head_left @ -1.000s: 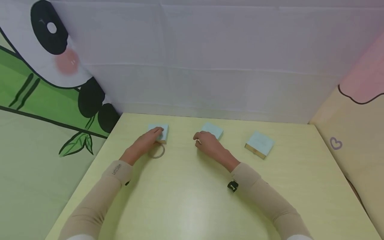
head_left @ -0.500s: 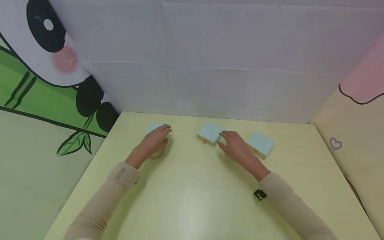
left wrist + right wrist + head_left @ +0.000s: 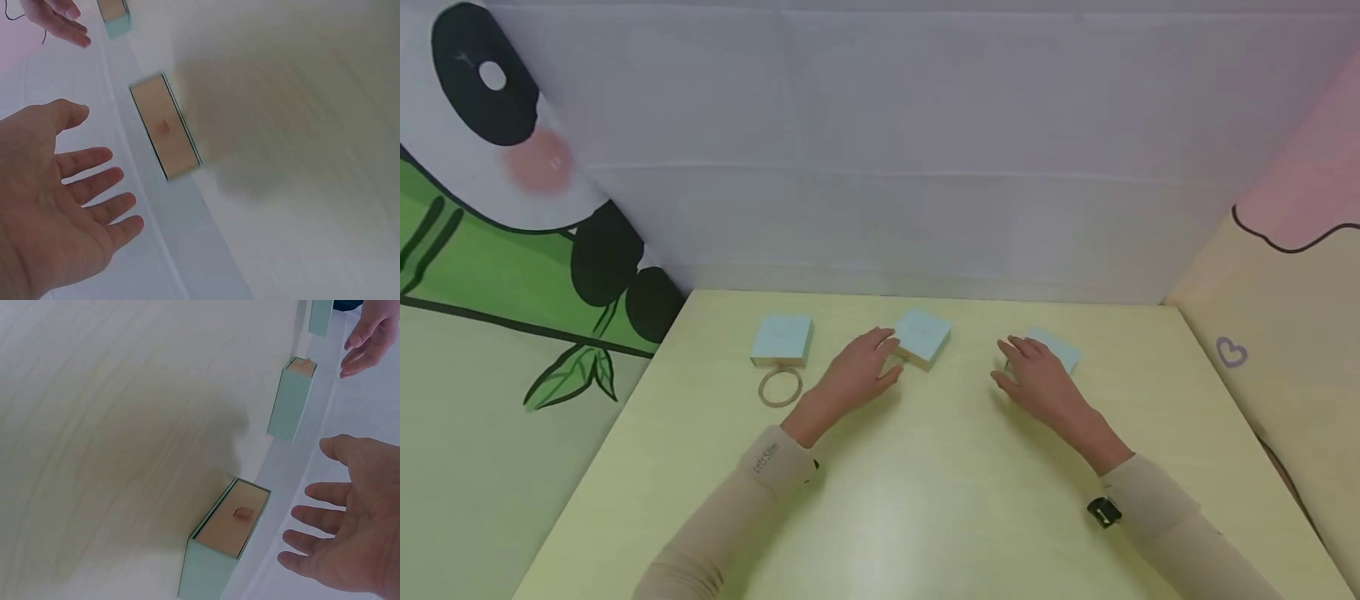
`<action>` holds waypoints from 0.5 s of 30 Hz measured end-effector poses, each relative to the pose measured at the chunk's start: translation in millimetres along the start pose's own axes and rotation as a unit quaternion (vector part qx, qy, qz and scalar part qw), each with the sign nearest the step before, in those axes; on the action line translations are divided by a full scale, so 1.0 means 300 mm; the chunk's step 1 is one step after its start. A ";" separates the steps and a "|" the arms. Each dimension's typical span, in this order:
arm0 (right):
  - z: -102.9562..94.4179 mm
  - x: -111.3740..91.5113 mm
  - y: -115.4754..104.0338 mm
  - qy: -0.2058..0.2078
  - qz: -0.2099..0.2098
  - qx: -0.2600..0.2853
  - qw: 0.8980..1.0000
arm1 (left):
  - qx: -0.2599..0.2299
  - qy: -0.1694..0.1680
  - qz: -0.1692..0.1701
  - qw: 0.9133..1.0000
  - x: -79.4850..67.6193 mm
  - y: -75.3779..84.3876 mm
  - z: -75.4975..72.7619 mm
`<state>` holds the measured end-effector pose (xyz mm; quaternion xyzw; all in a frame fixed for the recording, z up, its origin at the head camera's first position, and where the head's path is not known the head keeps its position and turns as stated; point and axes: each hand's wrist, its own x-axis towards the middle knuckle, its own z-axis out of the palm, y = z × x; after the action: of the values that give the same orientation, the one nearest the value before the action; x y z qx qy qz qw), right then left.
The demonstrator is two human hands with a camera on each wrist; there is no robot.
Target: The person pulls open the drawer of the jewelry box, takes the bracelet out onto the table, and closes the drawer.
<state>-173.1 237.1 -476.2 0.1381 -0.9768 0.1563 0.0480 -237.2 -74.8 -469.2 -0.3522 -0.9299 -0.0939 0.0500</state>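
Observation:
Three small pale-blue drawer boxes stand in a row: a left box (image 3: 782, 337), a middle box (image 3: 923, 333) and a right box (image 3: 1062, 348). Their tan fronts carry a small pull tab, plain on the middle box's front (image 3: 164, 140) and the right box's front (image 3: 219, 528). My left hand (image 3: 856, 377) hovers palm-down beside the middle box, fingers spread, holding nothing. Likewise loose and holding nothing, my right hand (image 3: 1043, 383) hovers by the right box and hides part of it in the head view. A thin greyish-tan ring (image 3: 780, 406) lies before the left box.
The pale wooden table (image 3: 880, 500) ends at a white cloth backdrop (image 3: 880, 225). Printed cloth walls (image 3: 460, 433) with cartoon figures stand at the left and right. Each wrist wears a beige sleeve; a small black device (image 3: 1103, 512) sits under the right one.
My left hand has left the left box and moved right to the middle one. My right hand has moved right from the middle box to the right one. The boxes stay in place.

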 end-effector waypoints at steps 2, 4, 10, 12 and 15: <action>-0.008 -0.014 0.016 -0.002 0.004 0.005 1.000 | -0.017 -0.012 -0.011 1.000 0.019 0.040 0.020; -0.015 -0.027 0.026 -0.001 0.008 0.012 1.000 | -0.026 -0.027 -0.023 0.999 0.043 0.073 0.034; -0.025 -0.041 0.041 0.013 0.007 0.014 1.000 | -0.005 -0.065 -0.059 0.996 0.137 0.127 0.043; -0.024 -0.040 0.041 0.013 0.008 0.017 1.000 | 0.009 -0.068 -0.071 0.995 0.165 0.132 0.050; -0.020 -0.037 0.036 0.008 0.013 0.030 0.999 | 0.012 -0.074 -0.095 0.993 0.196 0.133 0.067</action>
<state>-165.3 251.7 -475.1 0.1256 -0.9729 0.1876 0.0501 -255.1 -3.5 -473.8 -0.2672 -0.9614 -0.0608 -0.0244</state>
